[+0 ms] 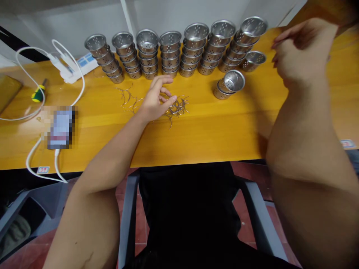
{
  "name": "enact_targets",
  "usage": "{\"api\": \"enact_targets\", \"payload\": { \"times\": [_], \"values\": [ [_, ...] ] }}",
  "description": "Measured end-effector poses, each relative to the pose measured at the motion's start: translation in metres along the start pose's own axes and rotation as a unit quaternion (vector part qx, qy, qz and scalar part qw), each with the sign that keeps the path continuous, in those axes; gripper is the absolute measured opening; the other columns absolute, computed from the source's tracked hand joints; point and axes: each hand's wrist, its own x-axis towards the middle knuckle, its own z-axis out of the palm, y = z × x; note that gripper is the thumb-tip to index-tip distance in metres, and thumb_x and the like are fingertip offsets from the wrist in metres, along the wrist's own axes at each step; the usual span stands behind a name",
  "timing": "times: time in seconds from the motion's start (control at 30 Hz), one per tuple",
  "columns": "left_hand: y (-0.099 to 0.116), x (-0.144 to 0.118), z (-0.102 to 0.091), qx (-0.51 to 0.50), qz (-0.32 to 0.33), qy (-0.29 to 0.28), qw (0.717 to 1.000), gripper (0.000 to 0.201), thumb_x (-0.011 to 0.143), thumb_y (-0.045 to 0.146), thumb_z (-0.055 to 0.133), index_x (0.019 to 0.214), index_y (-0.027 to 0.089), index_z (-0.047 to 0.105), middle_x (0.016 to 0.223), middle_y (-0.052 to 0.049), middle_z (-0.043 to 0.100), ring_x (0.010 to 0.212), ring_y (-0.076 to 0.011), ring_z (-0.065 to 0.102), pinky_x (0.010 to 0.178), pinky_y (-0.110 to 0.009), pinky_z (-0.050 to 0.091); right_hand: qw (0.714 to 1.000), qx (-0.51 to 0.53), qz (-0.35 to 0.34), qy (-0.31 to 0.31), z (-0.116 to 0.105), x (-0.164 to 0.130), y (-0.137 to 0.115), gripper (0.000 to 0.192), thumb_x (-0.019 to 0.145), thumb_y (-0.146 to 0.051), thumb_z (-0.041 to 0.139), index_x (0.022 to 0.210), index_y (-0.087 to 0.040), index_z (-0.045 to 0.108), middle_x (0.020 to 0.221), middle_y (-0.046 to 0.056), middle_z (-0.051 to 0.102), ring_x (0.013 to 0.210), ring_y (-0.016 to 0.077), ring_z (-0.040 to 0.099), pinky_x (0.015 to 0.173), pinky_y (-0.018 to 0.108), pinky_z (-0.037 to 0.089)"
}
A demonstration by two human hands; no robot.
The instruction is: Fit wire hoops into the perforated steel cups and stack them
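at twelve o'clock, thin curved silver metal wires (179,108) are partly covered by the half-open, seemingly empty left hand (158,95), while at two o'clock the right hand (298,54) is curled, its contents indiscernible.

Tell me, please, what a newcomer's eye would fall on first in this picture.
Probably the row of stacked, perforated metal cups along the back of the yellow table. Next would come the left hand, by the thin, curved metal pieces in front of that row, and the right hand, at the upper right.
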Motion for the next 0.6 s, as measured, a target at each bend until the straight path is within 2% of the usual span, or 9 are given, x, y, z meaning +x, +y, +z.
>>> {"api": "enact_targets", "payload": {
  "times": [0.03,0.1,0.13,0.17,0.2,0.3,0.43,0.53,0.6],
  "values": [
    [0.001,0.000,0.000,0.000,-0.001,-0.001,1.000,0.055,0.109,0.034,0.088,0.160,0.031,0.067,0.178,-0.015,0.062,0.106,-0.0144,0.078,0.079,-0.027,0.067,0.995,0.046,0.017,-0.091,-0.011,-0.008,-0.011,0.033,0.113,0.007,0.066,0.138,0.002,0.087,0.126,0.032,0.089,0.081,0.0166,0.076,0.073,0.036,0.056],
    [0.004,-0.001,0.000,-0.001,-0.005,0.000,1.000,0.055,0.109,0.031,0.086,0.161,0.031,0.066,0.178,-0.016,0.062,0.107,-0.0150,0.078,0.080,-0.028,0.068,0.950,-0.007,-0.009,-0.311,-0.022,-0.021,-0.027,0.030,0.111,-0.010,0.091,0.141,-0.014,0.091,0.124,0.018,0.092,0.086,0.0173,0.077,0.081,0.039,0.058],
    [0.007,-0.001,0.000,0.000,-0.009,0.000,1.000,0.055,0.109,0.030,0.085,0.161,0.030,0.066,0.178,-0.016,0.062,0.108,-0.0154,0.078,0.081,-0.029,0.068,0.923,-0.036,-0.033,-0.383,-0.023,-0.026,-0.031,0.035,0.106,-0.017,0.100,0.140,-0.019,0.092,0.126,0.015,0.092,0.094,0.0213,0.080,0.088,0.042,0.061],
    [0.009,-0.002,-0.001,0.002,-0.012,0.000,1.000,0.055,0.109,0.028,0.084,0.161,0.030,0.066,0.179,-0.017,0.061,0.108,-0.0158,0.079,0.082,-0.029,0.069,0.902,-0.069,-0.058,-0.423,-0.021,-0.030,-0.034,0.036,0.103,-0.023,0.105,0.137,-0.020,0.093,0.126,0.013,0.092,0.100,0.0254,0.082,0.094,0.045,0.062],
    [0.010,-0.002,-0.001,0.003,-0.015,-0.001,1.000,0.056,0.109,0.028,0.084,0.161,0.030,0.066,0.179,-0.017,0.061,0.108,-0.0160,0.079,0.083,-0.030,0.069,0.893,-0.090,-0.080,-0.433,-0.016,-0.032,-0.037,0.032,0.103,-0.027,0.104,0.132,-0.020,0.093,0.123,0.014,0.091,0.102,0.0286,0.082,0.096,0.047,0.062],
    [0.012,-0.001,-0.002,0.004,-0.024,-0.005,1.000,0.056,0.109,0.029,0.085,0.161,0.029,0.067,0.181,-0.017,0.061,0.109,-0.0163,0.078,0.082,-0.030,0.070,0.906,-0.090,-0.141,-0.389,-0.001,-0.034,-0.047,0.014,0.105,-0.033,0.089,0.112,-0.021,0.087,0.105,0.016,0.085,0.090,0.0319,0.074,0.087,0.050,0.059],
    [0.010,-0.002,-0.001,-0.004,-0.019,-0.018,1.000,0.060,0.108,0.036,0.088,0.164,0.031,0.064,0.183,-0.017,0.058,0.116,-0.0178,0.079,0.086,-0.030,0.071,0.910,0.001,-0.212,-0.356,0.006,-0.041,-0.090,0.022,0.103,-0.049,0.080,0.103,-0.027,0.077,0.107,0.016,0.083,0.101,0.0366,0.075,0.094,0.052,0.057],
    [0.009,-0.003,0.001,-0.029,0.008,-0.043,0.999,0.078,0.105,0.052,0.094,0.171,0.034,0.057,0.184,-0.017,0.057,0.127,-0.0220,0.082,0.095,-0.033,0.075,0.905,0.068,-0.207,-0.365,0.014,-0.053,-0.132,0.023,0.106,-0.050,0.085,0.107,-0.031,0.072,0.104,0.010,0.083,0.094,0.0358,0.076,0.090,0.053,0.060],
    [0.008,-0.003,0.003,-0.047,0.025,-0.063,0.997,0.093,0.103,0.065,0.096,0.178,0.035,0.049,0.178,-0.017,0.062,0.136,-0.0267,0.083,0.101,-0.038,0.076,0.903,0.100,-0.211,-0.360,0.028,-0.061,-0.152,0.029,0.106,-0.050,0.091,0.106,-0.031,0.069,0.100,0.008,0.082,0.092,0.0349,0.074,0.093,0.054,0.062]
  ]
}}
